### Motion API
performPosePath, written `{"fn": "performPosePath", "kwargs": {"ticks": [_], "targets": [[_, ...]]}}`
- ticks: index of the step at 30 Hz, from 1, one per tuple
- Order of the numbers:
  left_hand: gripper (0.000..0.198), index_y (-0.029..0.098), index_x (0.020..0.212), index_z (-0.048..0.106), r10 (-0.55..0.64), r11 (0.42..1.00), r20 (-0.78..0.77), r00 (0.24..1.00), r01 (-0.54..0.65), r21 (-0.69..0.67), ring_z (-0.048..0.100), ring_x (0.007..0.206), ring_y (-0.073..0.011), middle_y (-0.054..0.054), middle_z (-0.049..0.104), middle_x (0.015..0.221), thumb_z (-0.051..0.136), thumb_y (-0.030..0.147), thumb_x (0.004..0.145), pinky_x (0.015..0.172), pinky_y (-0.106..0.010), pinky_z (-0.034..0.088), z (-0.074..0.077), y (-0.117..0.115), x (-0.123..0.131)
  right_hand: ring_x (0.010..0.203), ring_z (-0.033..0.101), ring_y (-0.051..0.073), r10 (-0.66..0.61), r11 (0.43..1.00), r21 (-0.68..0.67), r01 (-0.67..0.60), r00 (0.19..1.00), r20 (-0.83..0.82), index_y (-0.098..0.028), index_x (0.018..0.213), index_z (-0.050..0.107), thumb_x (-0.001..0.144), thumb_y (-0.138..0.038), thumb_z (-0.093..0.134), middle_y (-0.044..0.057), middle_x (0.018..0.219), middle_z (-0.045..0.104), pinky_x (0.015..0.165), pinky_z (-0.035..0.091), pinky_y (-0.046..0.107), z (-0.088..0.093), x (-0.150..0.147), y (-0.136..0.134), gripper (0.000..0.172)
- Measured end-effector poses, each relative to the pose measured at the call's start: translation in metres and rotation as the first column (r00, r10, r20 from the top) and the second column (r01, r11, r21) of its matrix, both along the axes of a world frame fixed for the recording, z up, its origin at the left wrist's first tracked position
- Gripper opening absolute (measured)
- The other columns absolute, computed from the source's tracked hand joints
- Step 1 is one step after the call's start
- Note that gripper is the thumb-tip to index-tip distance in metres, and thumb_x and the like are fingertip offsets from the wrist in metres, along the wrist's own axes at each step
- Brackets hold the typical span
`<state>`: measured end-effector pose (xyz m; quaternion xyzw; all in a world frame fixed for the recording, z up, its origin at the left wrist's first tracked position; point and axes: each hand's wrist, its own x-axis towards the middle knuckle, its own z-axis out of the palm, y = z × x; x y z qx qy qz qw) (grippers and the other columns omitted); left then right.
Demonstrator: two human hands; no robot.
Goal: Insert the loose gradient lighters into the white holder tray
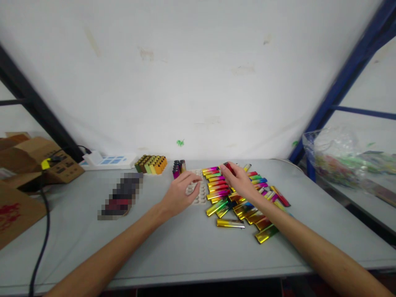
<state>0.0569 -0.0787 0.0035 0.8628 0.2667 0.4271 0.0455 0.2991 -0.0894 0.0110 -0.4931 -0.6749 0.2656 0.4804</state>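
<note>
Several shiny metallic lighters in gold, green, pink and red lie in a loose pile on the grey table. My right hand reaches over the pile, its fingers pinched on a red lighter at the far side. My left hand rests with curled fingers on a white tray with round holes, just left of the pile. A few dark lighters stand upright behind the tray.
A block of yellow and green lighters and a white power strip sit by the back wall. Cardboard boxes and a black cable are at left. A blurred object lies left of centre. A clear plastic bag is at right.
</note>
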Motion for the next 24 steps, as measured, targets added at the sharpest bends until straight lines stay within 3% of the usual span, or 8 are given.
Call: {"fn": "performPosePath", "kwargs": {"ticks": [3, 8, 12, 17, 20, 24], "targets": [[0.009, 0.019, 0.1, 0.068, 0.001, 0.996, 0.065, 0.998, 0.005, -0.093, 0.065, 0.074, -0.0148, -0.004, 0.071, 0.086, 0.062, 0.023, 0.096, 0.073, -0.029, 0.056, -0.001, -0.002, 0.005, 0.063, 0.049, 0.016, 0.171, 0.983, -0.061, -0.174, 0.984, -0.05, -0.024, 0.091, 0.055, 0.101, -0.058, 0.046, -0.002, 0.072, 0.051, 0.057, 0.043, 0.028, 0.0, -0.001, -0.007, 0.036], [0.019, 0.018, 0.101, 0.072, 0.036, 0.957, 0.236, 0.971, 0.034, -0.287, 0.068, 0.074, -0.0147, -0.005, 0.074, 0.089, 0.07, 0.034, 0.092, 0.069, -0.027, 0.058, 0.002, -0.002, 0.008, 0.096, 0.061, 0.022, 0.243, 0.97, -0.001, -0.244, 0.967, 0.075, -0.024, 0.11, 0.065, 0.1, -0.048, 0.052, 0.007, 0.108, 0.062, 0.083, 0.055, 0.037, -0.002, -0.001, -0.017, 0.029], [0.03, 0.018, 0.108, 0.074, 0.026, 0.905, 0.34, 0.94, 0.122, -0.407, 0.07, 0.08, -0.0162, -0.007, 0.074, 0.094, 0.076, 0.039, 0.087, 0.07, -0.027, 0.06, 0.003, -0.002, 0.009, 0.083, 0.067, 0.019, 0.276, 0.953, -0.102, -0.285, 0.957, -0.087, -0.026, 0.131, 0.055, 0.096, -0.044, 0.061, 0.006, 0.111, 0.065, 0.073, 0.06, 0.036, -0.004, -0.008, -0.024, 0.039], [0.027, 0.017, 0.1, 0.078, -0.043, 0.829, 0.375, 0.926, 0.242, -0.504, 0.071, 0.089, -0.0203, -0.011, 0.075, 0.101, 0.078, 0.04, 0.085, 0.076, -0.032, 0.063, 0.006, -0.007, 0.012, 0.087, 0.07, 0.018, 0.23, 0.969, -0.047, -0.241, 0.96, -0.159, -0.025, 0.104, 0.051, 0.087, -0.044, 0.074, 0.004, 0.106, 0.065, 0.076, 0.063, 0.034, -0.004, -0.018, -0.029, 0.034], [0.024, 0.017, 0.094, 0.078, -0.045, 0.797, 0.369, 0.928, 0.256, -0.546, 0.073, 0.09, -0.022, -0.01, 0.077, 0.096, 0.077, 0.039, 0.085, 0.081, -0.035, 0.063, 0.016, -0.006, 0.007, 0.094, 0.071, 0.02, 0.234, 0.972, -0.006, -0.237, 0.963, -0.137, -0.025, 0.102, 0.05, 0.086, -0.044, 0.075, 0.005, 0.107, 0.065, 0.079, 0.063, 0.036, -0.005, -0.017, -0.028, 0.035], [0.031, 0.016, 0.1, 0.077, 0.072, 0.863, 0.383, 0.921, 0.135, -0.487, 0.074, 0.093, -0.0227, -0.009, 0.078, 0.101, 0.074, 0.044, 0.086, 0.085, -0.035, 0.062, 0.038, 0.009, -0.015, 0.094, 0.072, 0.021, 0.172, 0.983, 0.066, -0.171, 0.985, -0.024, -0.025, 0.117, 0.05, 0.092, -0.042, 0.069, 0.008, 0.113, 0.067, 0.083, 0.063, 0.04, -0.002, -0.008, -0.025, 0.036]]}}
